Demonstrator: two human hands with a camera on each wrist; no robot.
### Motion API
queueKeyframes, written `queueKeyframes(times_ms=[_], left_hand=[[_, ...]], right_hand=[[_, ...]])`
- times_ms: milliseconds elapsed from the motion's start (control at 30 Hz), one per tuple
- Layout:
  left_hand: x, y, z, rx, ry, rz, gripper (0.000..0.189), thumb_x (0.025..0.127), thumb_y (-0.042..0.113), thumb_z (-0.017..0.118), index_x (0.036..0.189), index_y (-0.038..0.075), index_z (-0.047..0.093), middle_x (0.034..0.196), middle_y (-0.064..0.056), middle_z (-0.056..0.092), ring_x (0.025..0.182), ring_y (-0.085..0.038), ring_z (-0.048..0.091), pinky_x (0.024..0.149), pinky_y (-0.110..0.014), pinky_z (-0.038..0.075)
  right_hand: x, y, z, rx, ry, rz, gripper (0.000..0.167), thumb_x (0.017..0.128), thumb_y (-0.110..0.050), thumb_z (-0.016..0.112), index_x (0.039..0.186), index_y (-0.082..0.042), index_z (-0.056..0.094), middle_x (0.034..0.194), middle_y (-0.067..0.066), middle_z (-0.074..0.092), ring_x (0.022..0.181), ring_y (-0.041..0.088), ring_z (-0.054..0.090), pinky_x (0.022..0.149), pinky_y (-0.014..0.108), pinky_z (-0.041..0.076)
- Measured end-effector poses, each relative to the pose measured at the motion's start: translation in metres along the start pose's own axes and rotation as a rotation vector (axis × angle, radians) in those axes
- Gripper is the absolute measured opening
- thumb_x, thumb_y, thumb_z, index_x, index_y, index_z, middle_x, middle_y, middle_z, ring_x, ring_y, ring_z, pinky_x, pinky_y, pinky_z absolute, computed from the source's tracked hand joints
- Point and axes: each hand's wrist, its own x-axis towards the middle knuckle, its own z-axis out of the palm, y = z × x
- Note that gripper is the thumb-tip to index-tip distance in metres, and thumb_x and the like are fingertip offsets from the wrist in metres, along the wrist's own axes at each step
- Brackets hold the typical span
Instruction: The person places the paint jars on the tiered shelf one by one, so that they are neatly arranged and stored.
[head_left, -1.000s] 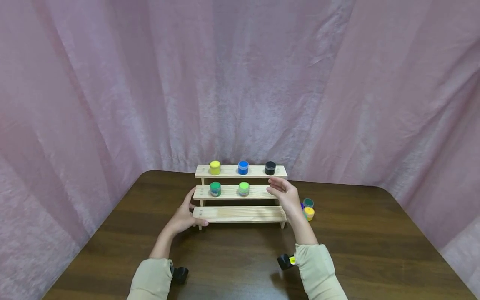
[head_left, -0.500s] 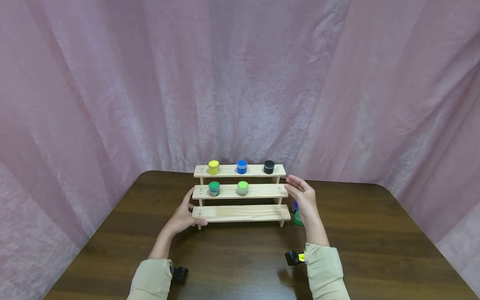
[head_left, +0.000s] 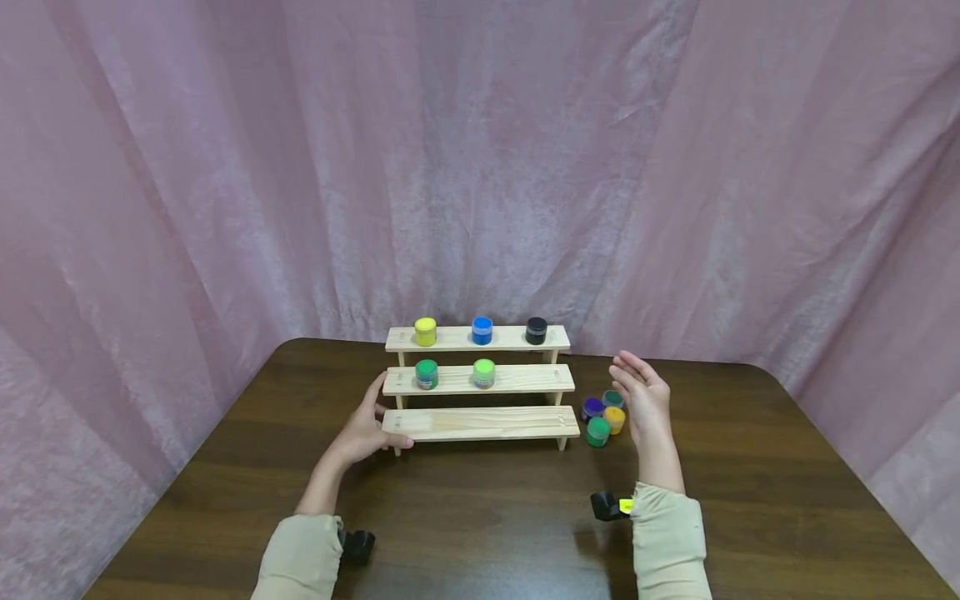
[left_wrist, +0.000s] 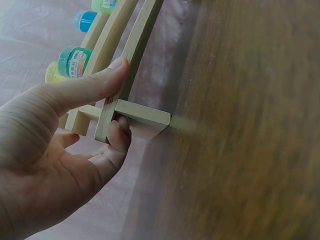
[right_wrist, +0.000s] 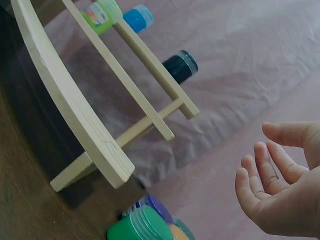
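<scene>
A three-tier wooden display stand (head_left: 480, 426) rises in steps at the table's back. My left hand (head_left: 362, 432) grips the left end of its lowest plank; in the left wrist view the thumb lies on the plank and the fingers curl round its end. Yellow (head_left: 425, 332), blue (head_left: 482, 331) and black (head_left: 536, 331) paint jars stand on the top tier. The middle tier bears a green jar (head_left: 427, 374) and a light green jar (head_left: 483, 373). My right hand (head_left: 648, 406) holds nothing, its fingers loosely bent, just right of a cluster of jars.
Right of the stand, purple (head_left: 592, 407), dark green (head_left: 612, 398), orange (head_left: 614, 419) and green (head_left: 597, 432) jars sit close together on the brown wooden table (head_left: 480, 517). A pink curtain (head_left: 480, 167) hangs behind the table's back edge.
My right hand has moved right, from the middle tier's right end past the jar cluster, which is now uncovered. The left hand keeps its grip on the stand.
</scene>
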Motion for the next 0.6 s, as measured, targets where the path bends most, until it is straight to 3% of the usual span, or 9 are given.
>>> queueKeyframes(times_ms=[300,600], left_hand=[[-0.001,0.003,0.000,-0.004,0.003,-0.010,0.125,0.065,0.004,0.088,0.158,0.015,0.004,0.105,-0.025,0.052,0.061,-0.018,0.055,0.057,-0.031,0.049],[-0.003,0.003,0.000,-0.004,0.002,-0.009,0.125,0.065,0.004,0.088,0.158,0.015,0.004,0.105,-0.025,0.053,0.060,-0.018,0.054,0.057,-0.031,0.049]], right_hand=[[0.002,-0.004,-0.025,0.077,0.080,0.060,0.023,0.093,-0.002,0.061,0.102,-0.023,0.063,0.086,-0.018,0.068,0.088,-0.003,0.063,0.080,0.011,0.050],[0.002,0.006,-0.041,0.113,0.120,0.111,0.024,0.093,-0.001,0.060,0.097,-0.025,0.063,0.083,-0.019,0.067,0.085,-0.002,0.062,0.078,0.011,0.050]])
